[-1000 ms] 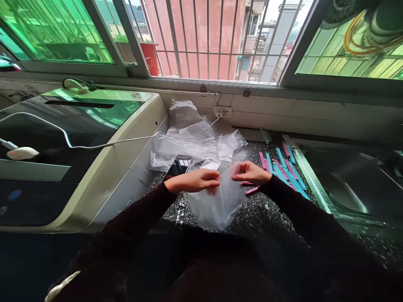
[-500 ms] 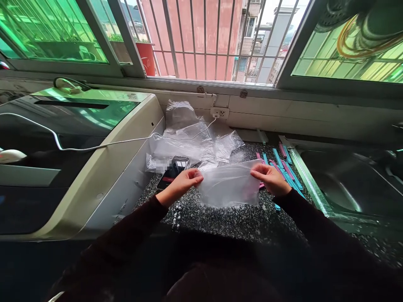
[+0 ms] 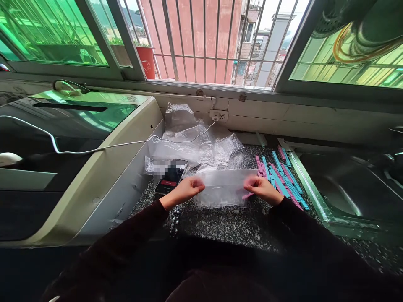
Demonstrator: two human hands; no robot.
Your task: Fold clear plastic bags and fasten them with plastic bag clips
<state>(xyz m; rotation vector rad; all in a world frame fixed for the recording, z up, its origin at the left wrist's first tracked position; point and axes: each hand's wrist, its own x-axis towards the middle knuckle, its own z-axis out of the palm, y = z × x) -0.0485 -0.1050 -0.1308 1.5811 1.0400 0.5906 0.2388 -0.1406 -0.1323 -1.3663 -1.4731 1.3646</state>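
Between my hands a clear plastic bag (image 3: 222,191) is stretched out above the speckled countertop (image 3: 220,226). My left hand (image 3: 186,189) pinches its left side, thumb against fingers. On the opposite side, my right hand (image 3: 263,188) grips it the same way, its fingertips slightly blurred. Behind the bag lies a heap of crumpled clear plastic bags (image 3: 192,140). A phone (image 3: 170,178) rests just beyond my left hand. Pink and blue plastic strips (image 3: 281,174), several of them, are scattered past my right hand.
A stainless sink (image 3: 338,180) takes up the right side. On the left stands a large pale appliance (image 3: 126,155) crossed by a white cable (image 3: 126,144) that runs to a wall socket (image 3: 219,115). A beaded string (image 3: 174,220) lies near the front. Barred windows line the back.
My right hand has moved left and slightly down, closer to my left hand. The bag's upper part now looks folded over, and its right edge has shifted left.
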